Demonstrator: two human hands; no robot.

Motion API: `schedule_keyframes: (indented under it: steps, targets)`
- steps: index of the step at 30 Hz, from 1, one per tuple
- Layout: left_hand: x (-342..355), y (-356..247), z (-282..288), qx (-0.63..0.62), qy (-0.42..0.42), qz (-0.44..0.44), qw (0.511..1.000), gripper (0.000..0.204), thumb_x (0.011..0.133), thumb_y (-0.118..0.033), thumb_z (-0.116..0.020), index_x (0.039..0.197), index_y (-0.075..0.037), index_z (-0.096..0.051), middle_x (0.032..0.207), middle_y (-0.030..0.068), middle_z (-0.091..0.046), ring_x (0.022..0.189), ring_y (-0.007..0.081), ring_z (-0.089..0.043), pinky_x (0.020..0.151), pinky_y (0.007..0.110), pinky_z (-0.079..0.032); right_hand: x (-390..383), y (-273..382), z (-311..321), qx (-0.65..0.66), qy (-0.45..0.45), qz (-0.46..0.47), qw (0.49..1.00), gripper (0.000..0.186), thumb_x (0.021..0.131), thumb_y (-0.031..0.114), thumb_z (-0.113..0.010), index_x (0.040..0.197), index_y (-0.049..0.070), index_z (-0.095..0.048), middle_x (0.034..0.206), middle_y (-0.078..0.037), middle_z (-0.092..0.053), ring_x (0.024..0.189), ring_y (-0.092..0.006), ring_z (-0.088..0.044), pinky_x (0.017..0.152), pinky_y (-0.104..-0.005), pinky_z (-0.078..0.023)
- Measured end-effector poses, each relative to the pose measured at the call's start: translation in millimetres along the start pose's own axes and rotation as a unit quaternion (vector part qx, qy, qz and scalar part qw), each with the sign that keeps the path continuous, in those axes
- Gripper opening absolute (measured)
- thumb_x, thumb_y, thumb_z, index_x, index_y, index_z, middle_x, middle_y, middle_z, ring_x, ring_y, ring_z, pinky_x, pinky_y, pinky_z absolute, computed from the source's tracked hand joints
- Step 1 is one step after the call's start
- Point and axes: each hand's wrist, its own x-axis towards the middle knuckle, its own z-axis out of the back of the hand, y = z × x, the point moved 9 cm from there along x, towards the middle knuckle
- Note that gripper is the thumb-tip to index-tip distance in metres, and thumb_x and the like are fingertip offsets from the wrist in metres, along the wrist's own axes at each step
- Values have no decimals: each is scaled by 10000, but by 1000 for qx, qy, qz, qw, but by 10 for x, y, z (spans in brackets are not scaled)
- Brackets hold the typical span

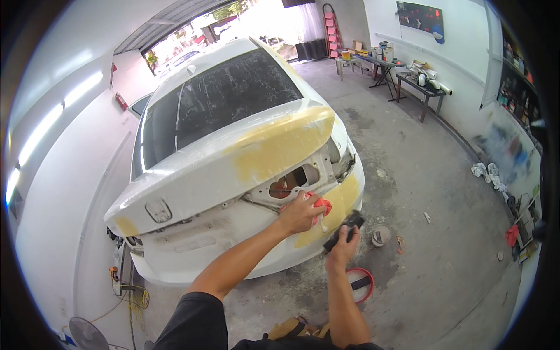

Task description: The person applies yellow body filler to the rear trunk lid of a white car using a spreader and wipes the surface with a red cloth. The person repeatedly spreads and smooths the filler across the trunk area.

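A white car (204, 146) stands in front of me with its rear toward me. Yellowish filler patches cover part of the trunk lid (280, 146) and the bumper corner (344, 201). My left hand (300, 214) is closed round a red cloth (325, 205), by the opening where a tail lamp would sit. In my right hand (343, 248) is a dark block (350, 224), which looks like a sanding block, held just off the bumper's right corner. The fingers partly cover both held things.
On the floor to the right are a small tub (381, 235) and a red-rimmed bucket (366, 280) with a dark strip inside. A fan (87, 333) and yellow cords (139, 298) lie at lower left. Work tables (421, 91) line the far right wall, near a red stepladder (332, 32).
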Motion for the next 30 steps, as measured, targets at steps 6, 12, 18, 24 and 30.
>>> schedule_keyframes:
  steps: [6,12,18,24,30]
  targets:
    - [381,244,-146,-123,128,99,979,332,849,-249,-752,1165,-148,-735,1126,204,-727,1005,473,-715,856,538,-600,91,-221,-245,-415,5,20,909,560,1026,208,-696,1562,134,-551,1290,-154,-613,1139,-298,-623,1006,-429,-513]
    - [425,433,-207,-194,116,232,946,342,752,-260,-823,1032,-90,-723,960,238,-760,938,428,-747,821,497,-598,-113,-158,-565,-436,-68,197,876,526,975,245,-710,1459,55,-625,1255,-250,-539,1211,-453,-545,1071,-524,-454]
    - [271,615,-7,-163,-10,79,983,305,902,-169,-714,1194,-81,-701,1174,253,-673,1020,482,-704,891,541,-578,-371,-112,-920,-480,-55,192,854,444,975,152,-671,1402,30,-660,1320,-294,-518,1281,-484,-500,1116,-567,-422]
    - [-98,897,231,-209,-82,-2,975,380,863,-44,-728,1233,-129,-713,1115,218,-636,1019,440,-666,879,525,-555,-22,46,-1150,-531,-104,277,794,321,968,171,-673,1229,-6,-735,1259,-253,-601,1175,-440,-552,1047,-526,-461]
    - [-332,786,199,-189,-18,-43,981,293,923,-120,-716,1213,-158,-704,1167,168,-629,1023,468,-617,857,536,-562,-338,-37,-1142,-497,-84,284,816,284,954,172,-697,1165,-13,-743,1209,-249,-620,1140,-436,-592,1003,-515,-477]
